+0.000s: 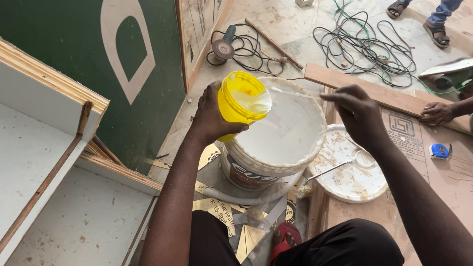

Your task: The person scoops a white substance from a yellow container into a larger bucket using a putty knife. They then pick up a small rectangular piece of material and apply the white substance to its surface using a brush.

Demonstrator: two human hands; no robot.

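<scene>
Two hands work over a round white bucket [280,140] of smooth white paste: the left hand [210,115] clamps a yellow plastic tub [240,99] (tilted at the rim), the right hand [358,114] pinches a thin stick [295,92].

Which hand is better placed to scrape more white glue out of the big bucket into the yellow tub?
Right, probably. The right hand hovers free-moving above the big bucket, pinching a thin stick, while the left hand is occupied holding the yellow tub tilted at the rim.
</scene>
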